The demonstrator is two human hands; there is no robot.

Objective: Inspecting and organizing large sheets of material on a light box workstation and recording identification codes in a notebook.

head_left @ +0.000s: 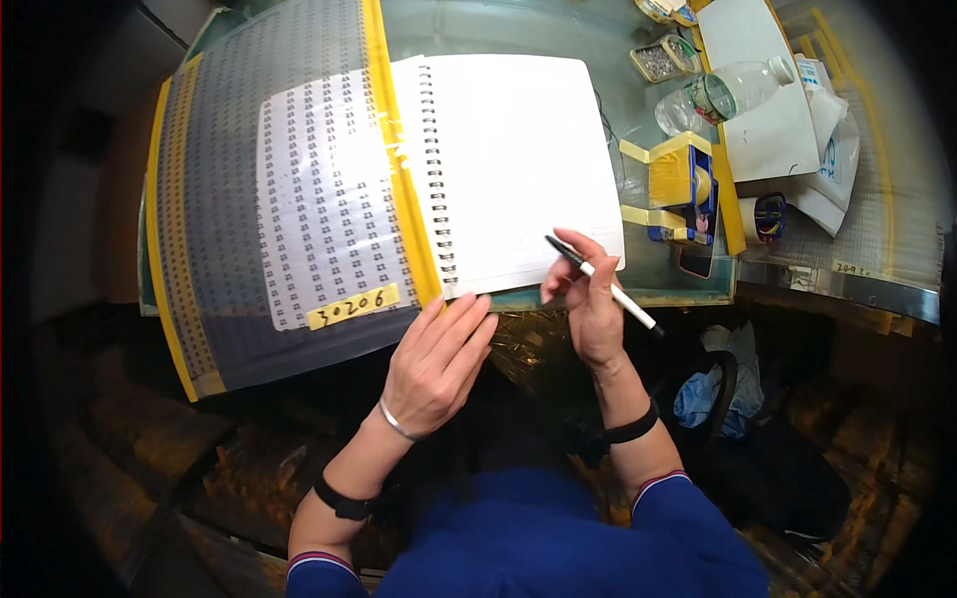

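Note:
My right hand (593,309) holds a white marker pen (628,305) with black ends, its tip pointing up and left over the lower right corner of a spiral notebook (518,149). The notebook lies open at a nearly blank white page. My left hand (436,364) is stretched out, with fingers together and nothing held, and its fingertips rest at the notebook's lower left corner. Left of the coil, a clear printed plastic sheet (224,229) with yellow edge strips (394,149) overlaps the notebook. A handwritten yellow label (354,307) sits low on it.
Right of the notebook stand a yellow and blue tape dispenser (680,184), a clear plastic bottle lying down (728,97) and a small clear box (665,60) of tiny pieces. White sheets (763,110) lie farther right. The glass-topped table's edge (688,298) runs in front of me.

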